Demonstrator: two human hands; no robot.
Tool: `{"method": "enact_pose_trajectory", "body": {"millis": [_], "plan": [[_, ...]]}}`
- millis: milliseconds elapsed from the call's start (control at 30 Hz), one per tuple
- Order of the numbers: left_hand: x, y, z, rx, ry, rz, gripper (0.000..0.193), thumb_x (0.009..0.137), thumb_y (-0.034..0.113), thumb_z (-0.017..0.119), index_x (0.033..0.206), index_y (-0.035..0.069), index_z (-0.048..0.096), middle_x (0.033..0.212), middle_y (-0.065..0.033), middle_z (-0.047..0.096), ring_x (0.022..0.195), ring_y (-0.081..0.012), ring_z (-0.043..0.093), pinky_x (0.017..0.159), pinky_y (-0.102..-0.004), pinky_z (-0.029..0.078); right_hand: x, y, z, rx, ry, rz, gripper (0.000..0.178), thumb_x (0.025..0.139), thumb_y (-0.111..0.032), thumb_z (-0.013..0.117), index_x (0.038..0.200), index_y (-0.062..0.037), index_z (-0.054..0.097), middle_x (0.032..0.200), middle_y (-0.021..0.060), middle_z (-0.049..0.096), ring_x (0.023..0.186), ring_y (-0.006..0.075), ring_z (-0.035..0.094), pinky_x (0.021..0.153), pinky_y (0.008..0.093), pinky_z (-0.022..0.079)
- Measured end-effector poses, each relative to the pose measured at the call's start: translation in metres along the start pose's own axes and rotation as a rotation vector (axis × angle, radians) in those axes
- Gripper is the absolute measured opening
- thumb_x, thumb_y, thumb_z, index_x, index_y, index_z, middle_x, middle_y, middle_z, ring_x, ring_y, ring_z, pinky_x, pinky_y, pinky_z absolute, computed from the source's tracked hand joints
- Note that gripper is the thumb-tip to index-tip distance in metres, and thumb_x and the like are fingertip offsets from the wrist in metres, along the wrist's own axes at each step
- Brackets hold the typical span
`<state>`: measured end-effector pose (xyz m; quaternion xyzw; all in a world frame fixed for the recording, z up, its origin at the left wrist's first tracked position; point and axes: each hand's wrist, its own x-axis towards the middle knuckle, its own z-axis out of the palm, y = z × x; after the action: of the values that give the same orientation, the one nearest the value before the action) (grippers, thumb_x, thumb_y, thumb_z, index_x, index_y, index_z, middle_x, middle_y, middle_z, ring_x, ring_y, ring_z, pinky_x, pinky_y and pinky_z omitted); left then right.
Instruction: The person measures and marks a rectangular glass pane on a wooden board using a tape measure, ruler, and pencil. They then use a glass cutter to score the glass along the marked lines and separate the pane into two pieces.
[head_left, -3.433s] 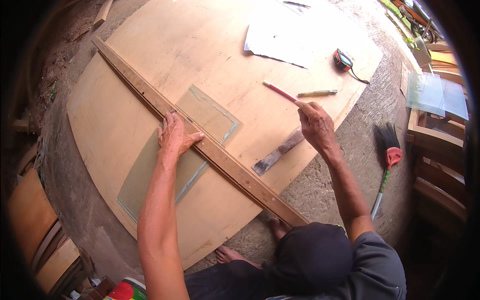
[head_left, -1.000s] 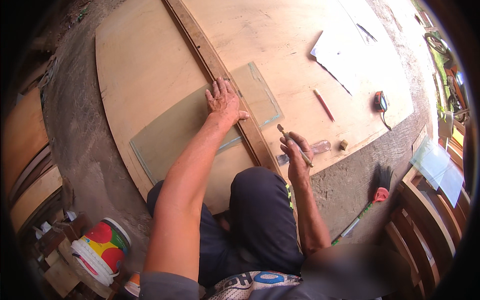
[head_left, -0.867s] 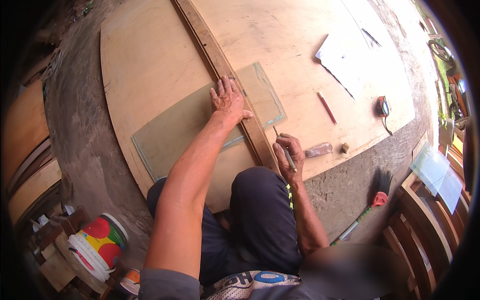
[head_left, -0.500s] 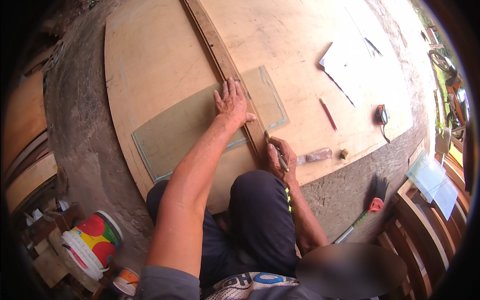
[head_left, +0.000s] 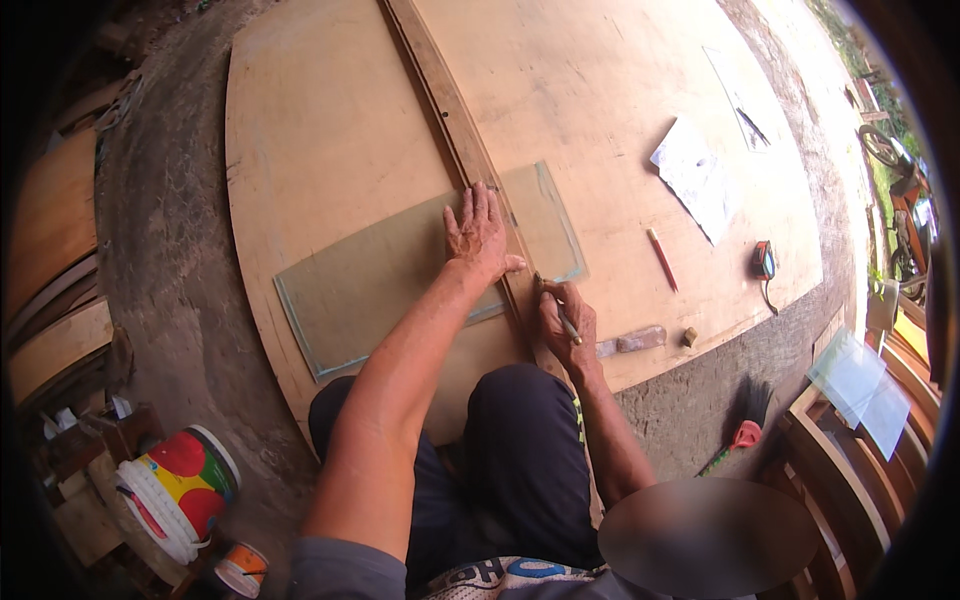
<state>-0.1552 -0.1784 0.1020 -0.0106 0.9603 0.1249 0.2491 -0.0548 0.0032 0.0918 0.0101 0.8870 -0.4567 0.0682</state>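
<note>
A rectangular glass pane [head_left: 375, 275] lies on a large plywood sheet [head_left: 320, 130]. Across the glass runs a long wooden straightedge [head_left: 440, 95], pointing away from me. My left hand [head_left: 478, 235] presses down on the straightedge and glass, its fingers stretched and the thumb spread to the right. In my right hand [head_left: 568, 320] is a slim pen-shaped glass cutter [head_left: 569, 327], pinched between the fingers. Its tip is at the near edge of the glass, close against the straightedge's right side; exact contact is too small to tell.
Right of my hands lie a putty knife [head_left: 640, 339], a small block [head_left: 690, 337], a red pencil [head_left: 662, 260], a tape measure [head_left: 764, 262] and a paper sheet [head_left: 697, 180]. A brush [head_left: 747, 430] and glass pieces [head_left: 862, 385] are at right, a paint bucket [head_left: 185, 485] at left.
The whole view has shifted, so the board and hands sit lower in the picture. My right hand with the cutter has moved slightly farther forward toward the glass; my left hand stays on the straightedge.
</note>
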Motion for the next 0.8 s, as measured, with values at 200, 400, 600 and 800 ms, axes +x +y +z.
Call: {"method": "enact_pose_trajectory", "body": {"millis": [200, 400, 600, 800], "plan": [[0.009, -0.003, 0.016, 0.061, 0.047, -0.019, 0.108, 0.081, 0.030, 0.080, 0.160, 0.001, 0.012, 0.169, -0.0162, 0.007, 0.157, -0.0308, 0.010, 0.123, -0.0589, 0.012, 0.089, -0.019, 0.031, 0.012, 0.005, -0.153, 0.018, 0.096, -0.019, 0.061, 0.109, -0.0065, 0.064, 0.092, 0.0238, 0.070, 0.087, 0.0397, 0.070, 0.076, 0.0448, 0.054], [0.012, -0.005, 0.024, 0.096, 0.050, 0.001, 0.119, 0.078, 0.048, 0.082, 0.160, 0.000, 0.011, 0.168, -0.0210, 0.007, 0.156, -0.0353, 0.009, 0.123, -0.0593, 0.015, 0.138, -0.030, 0.052, 0.081, 0.105, -0.311, 0.023, 0.096, -0.021, 0.062, 0.113, -0.0063, 0.066, 0.096, 0.0224, 0.071, 0.092, 0.0405, 0.070, 0.079, 0.0454, 0.054], [0.011, -0.003, 0.023, 0.159, 0.050, 0.005, 0.115, 0.079, 0.048, 0.081, 0.161, 0.003, 0.013, 0.168, -0.0200, 0.006, 0.156, -0.0359, 0.007, 0.123, -0.0594, 0.014, 0.141, -0.024, 0.059, 0.071, 0.070, -0.310, 0.024, 0.096, -0.023, 0.063, 0.112, -0.0046, 0.066, 0.101, 0.0218, 0.071, 0.096, 0.0399, 0.069, 0.083, 0.0443, 0.054], [0.011, -0.004, 0.022, 0.199, 0.000, 0.014, 0.109, 0.080, 0.044, 0.079, 0.161, 0.005, 0.018, 0.168, -0.0205, 0.004, 0.156, -0.0365, 0.005, 0.123, -0.0594, 0.013, 0.142, -0.013, 0.069, 0.080, 0.125, -0.378, 0.021, 0.097, -0.022, 0.062, 0.109, -0.0055, 0.063, 0.102, 0.0208, 0.071, 0.094, 0.0407, 0.068, 0.082, 0.0458, 0.055]]}}
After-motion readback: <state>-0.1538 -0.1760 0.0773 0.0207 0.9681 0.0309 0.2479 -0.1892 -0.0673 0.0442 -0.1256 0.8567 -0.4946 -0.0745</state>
